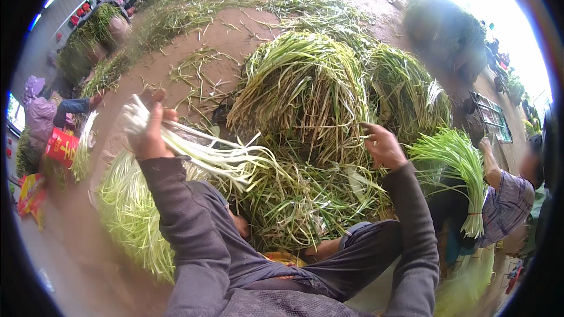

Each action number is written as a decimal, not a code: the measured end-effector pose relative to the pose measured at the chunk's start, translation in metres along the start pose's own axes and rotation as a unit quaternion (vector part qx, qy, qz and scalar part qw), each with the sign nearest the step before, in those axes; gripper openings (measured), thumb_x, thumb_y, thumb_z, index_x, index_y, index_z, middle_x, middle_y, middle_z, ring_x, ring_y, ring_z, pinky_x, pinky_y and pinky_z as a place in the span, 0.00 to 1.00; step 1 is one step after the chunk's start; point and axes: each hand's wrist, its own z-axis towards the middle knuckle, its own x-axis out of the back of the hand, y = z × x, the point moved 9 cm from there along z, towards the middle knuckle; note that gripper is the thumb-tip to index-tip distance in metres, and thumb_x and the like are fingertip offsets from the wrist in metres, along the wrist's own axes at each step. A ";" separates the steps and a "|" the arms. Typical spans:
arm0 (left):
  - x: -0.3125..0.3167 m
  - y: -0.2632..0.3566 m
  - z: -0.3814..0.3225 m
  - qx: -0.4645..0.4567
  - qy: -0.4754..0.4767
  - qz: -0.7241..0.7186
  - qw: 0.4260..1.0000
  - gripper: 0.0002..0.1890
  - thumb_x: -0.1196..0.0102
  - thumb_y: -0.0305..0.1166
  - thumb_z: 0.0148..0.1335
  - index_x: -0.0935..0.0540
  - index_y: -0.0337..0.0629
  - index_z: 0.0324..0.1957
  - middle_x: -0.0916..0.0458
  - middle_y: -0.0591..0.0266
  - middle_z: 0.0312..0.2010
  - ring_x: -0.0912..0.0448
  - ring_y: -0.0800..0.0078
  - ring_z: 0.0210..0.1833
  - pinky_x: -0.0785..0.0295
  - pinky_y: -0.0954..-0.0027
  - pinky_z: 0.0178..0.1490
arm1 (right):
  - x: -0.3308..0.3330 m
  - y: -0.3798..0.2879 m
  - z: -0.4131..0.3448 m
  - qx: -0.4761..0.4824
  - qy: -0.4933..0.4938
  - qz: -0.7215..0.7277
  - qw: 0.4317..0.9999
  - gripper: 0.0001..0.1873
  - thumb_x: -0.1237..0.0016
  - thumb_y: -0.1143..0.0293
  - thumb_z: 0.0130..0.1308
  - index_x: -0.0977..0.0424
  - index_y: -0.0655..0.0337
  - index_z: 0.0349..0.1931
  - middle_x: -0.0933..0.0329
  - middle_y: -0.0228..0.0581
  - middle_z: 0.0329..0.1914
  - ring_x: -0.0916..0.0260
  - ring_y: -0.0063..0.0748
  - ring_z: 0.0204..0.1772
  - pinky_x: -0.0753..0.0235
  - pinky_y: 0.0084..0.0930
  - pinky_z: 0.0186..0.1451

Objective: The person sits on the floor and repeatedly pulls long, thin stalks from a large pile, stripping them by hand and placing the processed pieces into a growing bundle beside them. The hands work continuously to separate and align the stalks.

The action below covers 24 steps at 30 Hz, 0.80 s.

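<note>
My left hand (154, 134) is closed around a bunch of pale, long-stemmed greens (211, 152), white ends up at the far left and leaves trailing right across my lap. My right hand (385, 145) is raised at the right, fingers bent, beside a large heap of untrimmed greens (304, 92); whether a thin stalk lies between its fingertips I cannot tell. Below my left forearm lies a pile of light-green stalks (132, 211). Loose leaves and stalks (304, 202) cover the ground between my legs.
At the right a co-worker (506, 198) sits beside a banded bunch of greens (471, 180). Another person (42, 105) is at the left, near a red bag (61, 147). A second heap (410, 92) adjoins the large one. Scattered stalks lie on the brown floor (176, 61).
</note>
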 end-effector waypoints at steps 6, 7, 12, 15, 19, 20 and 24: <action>0.005 -0.030 -0.006 0.030 -0.011 0.024 0.999 0.14 0.50 0.20 0.57 0.28 0.34 0.46 0.19 0.54 0.41 0.22 0.76 0.24 0.26 0.76 0.27 | -0.143 0.066 0.084 -0.125 -0.197 -0.141 0.962 0.27 0.58 0.71 0.62 0.42 0.57 0.64 0.23 0.49 0.45 0.23 0.26 0.24 0.19 0.26 0.36; 0.007 -0.029 -0.006 0.023 -0.015 0.023 0.999 0.14 0.50 0.20 0.57 0.28 0.33 0.47 0.20 0.54 0.42 0.23 0.76 0.24 0.26 0.76 0.27 | -0.165 0.072 0.089 -0.111 -0.181 -0.092 0.973 0.28 0.59 0.74 0.61 0.43 0.61 0.64 0.24 0.52 0.46 0.23 0.29 0.24 0.20 0.25 0.36; 0.013 -0.033 -0.004 0.037 -0.033 0.034 0.998 0.11 0.52 0.19 0.58 0.27 0.32 0.44 0.21 0.54 0.42 0.23 0.76 0.23 0.27 0.75 0.26 | -0.204 0.100 0.113 -0.168 -0.035 0.099 0.980 0.29 0.66 0.92 0.53 0.35 0.67 0.57 0.24 0.52 0.45 0.23 0.33 0.25 0.22 0.29 0.23; 0.018 -0.037 -0.004 0.046 -0.020 0.023 0.998 0.11 0.51 0.19 0.58 0.27 0.33 0.45 0.21 0.54 0.42 0.24 0.77 0.23 0.27 0.76 0.26 | -0.135 0.057 0.131 -0.023 0.110 0.161 0.981 0.23 0.61 0.89 0.57 0.30 0.62 0.54 0.26 0.46 0.50 0.23 0.32 0.37 0.18 0.20 0.39; 0.009 -0.039 -0.010 0.045 -0.041 0.025 0.998 0.10 0.51 0.20 0.58 0.26 0.34 0.44 0.20 0.56 0.41 0.24 0.78 0.23 0.28 0.78 0.26 | 0.028 -0.030 0.101 0.195 0.324 0.262 0.888 0.15 0.55 0.84 0.58 0.25 0.60 0.45 0.22 0.39 0.44 0.23 0.28 0.43 0.20 0.16 0.43; 0.004 -0.039 -0.012 0.046 -0.048 0.024 0.998 0.10 0.50 0.21 0.59 0.25 0.35 0.43 0.20 0.57 0.39 0.24 0.79 0.23 0.28 0.79 0.26 | 0.062 -0.066 0.071 0.239 0.413 0.031 0.878 0.13 0.55 0.82 0.58 0.25 0.64 0.44 0.22 0.40 0.43 0.24 0.27 0.42 0.20 0.17 0.42; -0.025 -0.039 -0.024 0.044 -0.098 0.027 0.994 0.10 0.48 0.22 0.60 0.25 0.35 0.44 0.19 0.60 0.34 0.29 0.85 0.19 0.33 0.83 0.22 | 0.125 -0.169 -0.043 0.441 0.501 -0.228 0.709 0.13 0.56 0.68 0.63 0.27 0.70 0.41 0.26 0.42 0.40 0.27 0.30 0.41 0.25 0.23 0.40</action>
